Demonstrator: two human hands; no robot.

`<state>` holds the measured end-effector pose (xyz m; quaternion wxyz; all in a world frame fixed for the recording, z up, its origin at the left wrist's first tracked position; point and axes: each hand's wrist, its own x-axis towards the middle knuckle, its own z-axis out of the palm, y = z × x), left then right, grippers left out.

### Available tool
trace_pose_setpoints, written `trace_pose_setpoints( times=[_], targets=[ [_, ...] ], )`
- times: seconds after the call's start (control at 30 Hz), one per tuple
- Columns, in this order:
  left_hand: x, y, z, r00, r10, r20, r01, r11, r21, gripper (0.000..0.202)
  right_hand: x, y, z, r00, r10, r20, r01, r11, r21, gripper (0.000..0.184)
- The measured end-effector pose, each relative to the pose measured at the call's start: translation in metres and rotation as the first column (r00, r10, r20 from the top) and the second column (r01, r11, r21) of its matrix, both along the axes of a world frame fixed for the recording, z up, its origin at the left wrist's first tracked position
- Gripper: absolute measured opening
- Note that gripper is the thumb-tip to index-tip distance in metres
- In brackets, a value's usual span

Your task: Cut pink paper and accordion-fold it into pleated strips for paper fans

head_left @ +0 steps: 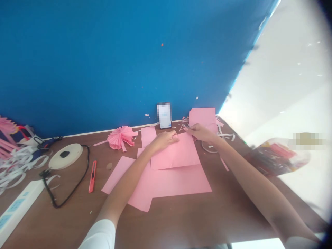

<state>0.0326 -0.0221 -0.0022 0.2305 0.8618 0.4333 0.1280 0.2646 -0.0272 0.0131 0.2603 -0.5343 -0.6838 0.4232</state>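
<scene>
A folded pink paper sheet [175, 153] lies on top of a larger pink sheet [178, 184] at the middle of the brown table [186, 221]. My left hand [163, 141] is curled over the sheet's upper edge. My right hand [200, 132] pinches the sheet's upper right corner, with its fingertips close together. Behind that hand stands another pink sheet [202, 118]. A pleated pink paper fan [120, 137] lies to the left of my left hand, and a narrow pink strip [148, 135] lies between them.
A red utility knife [92, 176], a tape roll [65, 156] with a black cable [70, 180], and a white power strip [18, 207] lie left. White paper scraps [12, 166] pile at the far left. A blurred phone [164, 116] leans on the blue wall [116, 62].
</scene>
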Motion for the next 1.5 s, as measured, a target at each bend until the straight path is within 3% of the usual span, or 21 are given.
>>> trace_pose_setpoints(
  times=[0.23, 0.5, 0.63, 0.77, 0.83, 0.9, 0.97, 1.03, 1.17, 1.27, 1.5],
  targets=[
    [-0.006, 0.002, -0.001, 0.999, 0.011, -0.053, -0.007, 0.997, 0.083, 0.045, -0.001, -0.001, 0.007, 0.995, -0.102, -0.01, 0.102, 0.994, -0.028, 0.053],
    [-0.006, 0.003, -0.002, 0.999, 0.006, -0.052, -0.004, 0.998, 0.056, 0.047, -0.001, 0.002, 0.0, 0.988, -0.153, -0.003, 0.154, 0.988, 0.019, 0.049],
    [-0.007, 0.005, -0.002, 0.999, -0.021, -0.039, 0.024, 0.996, 0.081, 0.047, 0.0, 0.003, 0.001, 0.97, -0.241, 0.025, 0.233, 0.958, 0.165, 0.046],
    [-0.008, 0.006, -0.004, 0.998, -0.042, -0.045, 0.044, 0.997, 0.065, 0.048, 0.003, 0.002, 0.008, 0.93, -0.367, 0.038, 0.328, 0.87, 0.367, 0.041],
    [-0.008, 0.006, -0.005, 0.997, -0.061, -0.049, 0.064, 0.997, 0.047, 0.049, 0.0, 0.0, 0.01, 0.944, -0.32, 0.08, 0.246, 0.846, 0.474, 0.038],
    [-0.007, 0.005, -0.005, 0.994, -0.099, -0.043, 0.1, 0.995, 0.02, 0.049, -0.007, -0.003, 0.008, 0.97, -0.171, 0.174, 0.042, 0.82, 0.57, 0.035],
    [-0.007, 0.005, -0.003, 0.991, -0.134, -0.019, 0.134, 0.991, -0.008, 0.048, -0.015, -0.006, 0.004, 0.94, -0.043, 0.34, -0.193, 0.753, 0.629, 0.026],
    [-0.006, 0.003, 0.001, 0.987, -0.157, 0.018, 0.157, 0.987, -0.026, 0.045, -0.023, -0.009, 0.001, 0.892, 0.024, 0.451, -0.323, 0.73, 0.602, 0.022],
    [-0.005, -0.001, 0.014, 0.987, -0.156, 0.039, 0.158, 0.986, -0.047, 0.047, -0.025, -0.012, 0.001, 0.892, 0.101, 0.441, -0.343, 0.787, 0.513, 0.024],
    [-0.008, -0.002, 0.02, 0.986, -0.164, 0.02, 0.165, 0.977, -0.138, 0.047, -0.019, -0.009, 0.002, 0.902, 0.148, 0.407, -0.353, 0.796, 0.492, 0.023],
    [-0.026, 0.009, 0.013, 0.98, -0.186, -0.074, 0.148, 0.921, -0.361, 0.039, -0.004, -0.005, 0.003, 0.864, 0.179, 0.47, -0.395, 0.821, 0.412, 0.022]
  ],
)
